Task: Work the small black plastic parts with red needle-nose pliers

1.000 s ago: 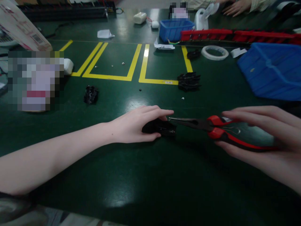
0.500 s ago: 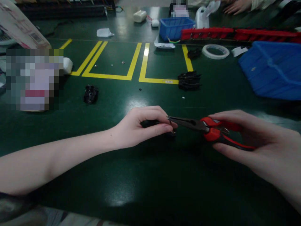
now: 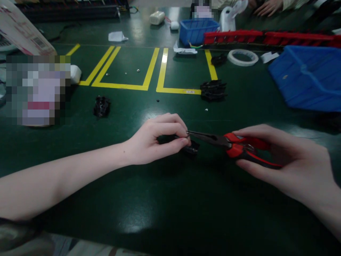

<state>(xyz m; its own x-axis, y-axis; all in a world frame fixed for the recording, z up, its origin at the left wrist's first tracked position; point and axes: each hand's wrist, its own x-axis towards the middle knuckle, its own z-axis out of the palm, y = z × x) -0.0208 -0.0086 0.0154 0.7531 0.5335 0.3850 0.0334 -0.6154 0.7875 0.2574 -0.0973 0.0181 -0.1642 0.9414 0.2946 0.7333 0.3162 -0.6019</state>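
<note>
Red-handled long-nose pliers (image 3: 234, 145) are held in my right hand (image 3: 290, 153), their dark jaws pointing left. The jaw tips meet the fingertips of my left hand (image 3: 162, 137), which is closed in a pinch on a small black part (image 3: 192, 147). Most of that part is hidden behind the fingers; its right end sticks out below the plier tips. Whether the jaws grip anything is too small to tell.
On the green table (image 3: 138, 199) are black parts (image 3: 101, 106) at left and a black bundle (image 3: 213, 90) ahead. A blue bin (image 3: 309, 78), tape roll (image 3: 243, 57), small blue basket (image 3: 198, 32) and red strip (image 3: 234, 36) lie beyond. Another person's hand (image 3: 269, 7) rests far off.
Both hands and the pliers have shifted slightly left in view. More of the black part now shows beneath my left fingertips.
</note>
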